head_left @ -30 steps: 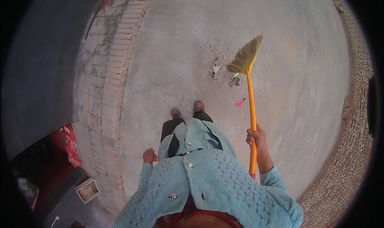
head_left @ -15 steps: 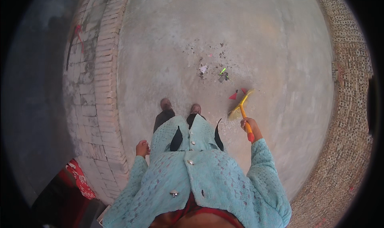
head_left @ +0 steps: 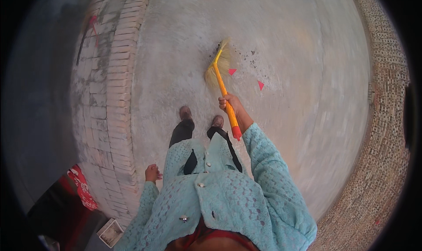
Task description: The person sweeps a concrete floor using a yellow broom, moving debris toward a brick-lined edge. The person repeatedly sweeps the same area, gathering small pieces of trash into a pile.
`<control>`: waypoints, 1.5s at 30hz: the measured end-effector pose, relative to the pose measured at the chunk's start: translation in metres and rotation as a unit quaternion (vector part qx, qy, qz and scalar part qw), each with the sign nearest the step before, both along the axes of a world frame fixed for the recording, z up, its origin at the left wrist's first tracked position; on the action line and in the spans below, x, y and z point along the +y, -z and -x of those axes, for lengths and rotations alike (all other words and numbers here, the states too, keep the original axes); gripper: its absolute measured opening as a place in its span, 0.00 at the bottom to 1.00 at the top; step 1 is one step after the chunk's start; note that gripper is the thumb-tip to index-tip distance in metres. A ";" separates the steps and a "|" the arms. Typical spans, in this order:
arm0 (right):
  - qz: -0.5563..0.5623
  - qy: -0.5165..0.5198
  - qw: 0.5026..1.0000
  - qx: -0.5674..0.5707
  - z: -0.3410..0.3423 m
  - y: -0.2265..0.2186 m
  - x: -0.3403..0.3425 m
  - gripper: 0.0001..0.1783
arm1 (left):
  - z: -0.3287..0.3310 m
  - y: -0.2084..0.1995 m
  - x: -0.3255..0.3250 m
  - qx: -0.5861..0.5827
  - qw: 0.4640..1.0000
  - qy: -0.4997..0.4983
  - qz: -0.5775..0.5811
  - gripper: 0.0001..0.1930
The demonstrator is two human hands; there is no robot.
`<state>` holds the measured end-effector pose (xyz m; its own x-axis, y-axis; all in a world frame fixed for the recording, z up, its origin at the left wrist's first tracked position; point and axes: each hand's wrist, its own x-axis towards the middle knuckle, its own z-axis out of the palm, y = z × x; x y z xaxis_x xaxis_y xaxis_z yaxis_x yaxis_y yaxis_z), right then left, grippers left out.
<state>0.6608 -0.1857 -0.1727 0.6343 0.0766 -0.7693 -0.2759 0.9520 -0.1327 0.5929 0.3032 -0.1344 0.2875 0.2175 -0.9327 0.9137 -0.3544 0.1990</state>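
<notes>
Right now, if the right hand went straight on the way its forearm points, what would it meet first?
Probably the bristles of the broom that the right hand holds, though they would likely move along with it. Past them in that line comes floor; depth is unclear here.

Looks smooth and faintly glossy on the orange broom handle (head_left: 222,84) in the right hand (head_left: 235,106). Turns dry, matt and fibrous at the bristles (head_left: 225,61) beyond that hand. Shows matt openwork cloth on the turquoise sleeve (head_left: 270,158) behind it, dull concrete floor (head_left: 303,75) around it, rough brick edging (head_left: 119,90) beyond the left hand (head_left: 152,173).
</notes>
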 end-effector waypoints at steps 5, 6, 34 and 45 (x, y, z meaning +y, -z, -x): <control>-0.002 -0.013 0.998 -0.063 -0.006 -0.018 -0.017 0.26 | 0.001 0.006 -0.005 -0.031 0.999 -0.005 0.008 0.16; 0.038 -0.026 0.998 -0.053 0.002 -0.028 -0.023 0.29 | -0.003 0.006 -0.009 -0.034 0.999 -0.010 0.010 0.16; 0.134 -0.117 0.981 0.074 0.018 -0.010 -0.011 0.31 | 0.006 0.005 -0.028 -0.004 0.999 0.029 -0.030 0.15; 0.219 -0.147 0.964 0.014 -0.049 -0.070 0.002 0.48 | -0.040 0.038 -0.014 0.006 0.999 -0.021 0.037 0.16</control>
<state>0.7095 -0.1841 -0.1023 0.6134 -0.0868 -0.7850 -0.5345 0.6860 -0.4936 0.6326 0.2889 -0.1723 0.2685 0.1596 -0.9500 0.9299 -0.3003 0.2123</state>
